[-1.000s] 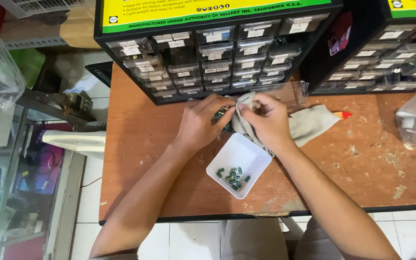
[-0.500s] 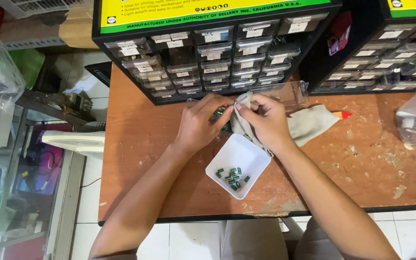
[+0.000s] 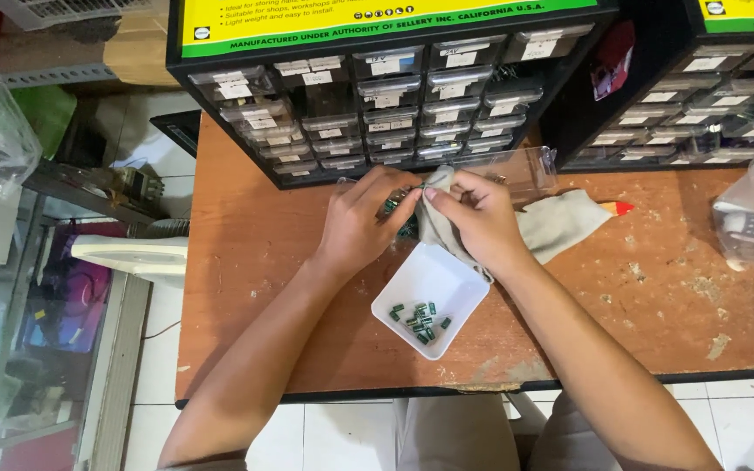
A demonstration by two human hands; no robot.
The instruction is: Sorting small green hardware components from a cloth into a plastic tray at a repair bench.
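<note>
1. Now both hands meet over the desk (image 3: pixel 246 288): left hand (image 3: pixel 361 225) pinches green parts (image 3: pixel 392 206), right hand (image 3: pixel 475 220) grips a cloth (image 3: pixel 560 222).
2. Wiping seems underway; more parts lie in the tray (image 3: pixel 447 283) below, so the next move needs a careful drop there.

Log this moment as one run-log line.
left hand: pinching small green parts | right hand: gripping grey cloth | white tray: green parts inside, below hands | surface: worn wooden table
</note>
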